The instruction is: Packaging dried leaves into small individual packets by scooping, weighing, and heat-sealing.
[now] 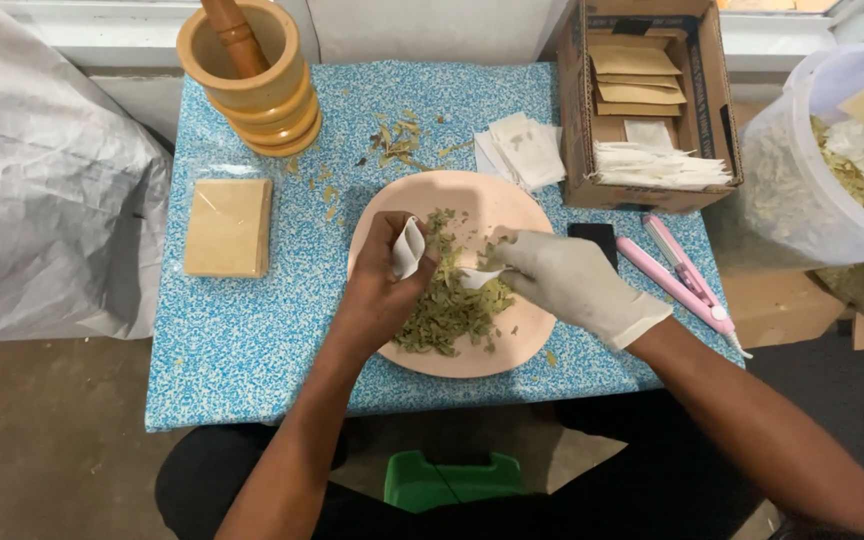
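A pink plate [512, 205] on the blue speckled table holds a heap of dried green leaves [450, 305]. My bare left hand [380, 285] holds a small white paper pouch [409, 247] open above the plate's left side. My right hand [567, 278], in a pale glove, grips a small white spoon [479, 277] whose bowl rests in the leaves, just right of the pouch.
A wooden mortar with pestle [250, 70] stands at the back left; a tan flat packet [228, 226] lies left. White pouches [522, 148] and a cardboard box [647, 105] sit behind the plate. A pink sealing tool [677, 275] lies right, beside a plastic tub of leaves [832, 160].
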